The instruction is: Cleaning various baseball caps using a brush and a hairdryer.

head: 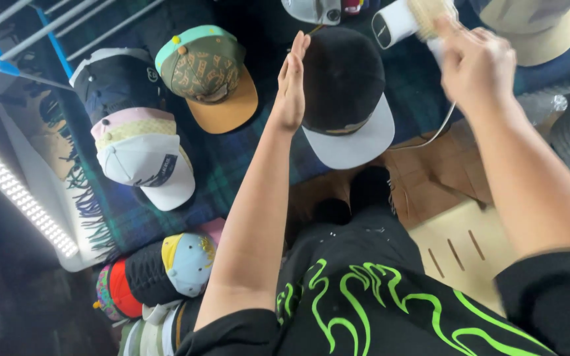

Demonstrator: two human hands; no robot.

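Left hand (291, 82) flat and upright, fingers straight and together, pressed edge-on against the left side of a black cap (343, 79) — not gripping, only touching its crown. Cap seemingly raised off the dark plaid blanket (225, 165), grey brim (354, 142) pointing toward the person; what bears it from beneath is hidden.

Right hand (473, 62) blurred, up and to the right of the cap, curled shut round the handle of a brush (427, 13) with pale bristles. Brush head just beside the cap's upper right edge; touching or not, cannot tell. White device (394, 25) with a dark round mark just left of the brush, near the cap's top.

Left of the black cap: green patterned cap (206, 69) with a tan brim and mint trim. Further left, dark cap (110, 76), and below it a pink, cream and white cap (143, 158) — all on the blanket, well apart from the hands. Stack of colourful caps (159, 270) at lower left, beside the left arm. Beige hat (539, 29) at the upper right corner. Light strip (14, 191) along the left edge. Black garment with green flame shapes (364, 303) across the bottom, wooden floor (443, 184) to the right.
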